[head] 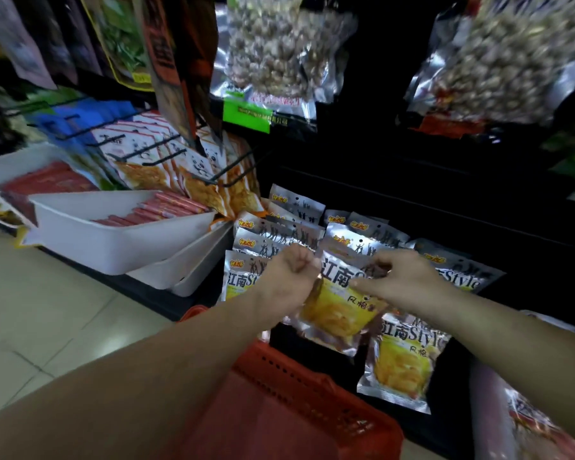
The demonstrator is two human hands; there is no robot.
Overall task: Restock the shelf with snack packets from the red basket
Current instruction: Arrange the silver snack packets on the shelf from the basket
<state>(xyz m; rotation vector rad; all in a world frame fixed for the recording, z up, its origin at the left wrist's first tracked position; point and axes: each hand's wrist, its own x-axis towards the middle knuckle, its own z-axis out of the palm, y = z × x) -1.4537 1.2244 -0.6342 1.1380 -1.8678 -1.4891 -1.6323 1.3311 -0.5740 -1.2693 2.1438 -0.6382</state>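
Left hand [291, 273]: fingers curled tight at the upper left corner of the snack packet [339, 315].
Right hand [404, 277]: thumb and fingers pinching the same packet's top edge.
Snack packet: silver and yellow, held up against the hanging packets [409, 356] of the black shelf [445, 200].
Red basket [312, 403]: low, beneath the forearms.
White trays [113, 244]: left, holding red sticks.

Lighting is dim and indoor, brightest on the pale floor tiles [47, 327] at left, the shelf recess [429, 200] falls into near black, silver nut bags [273, 51] show glare and motion blur, edges bend with wide-angle distortion, and focus is soft throughout.
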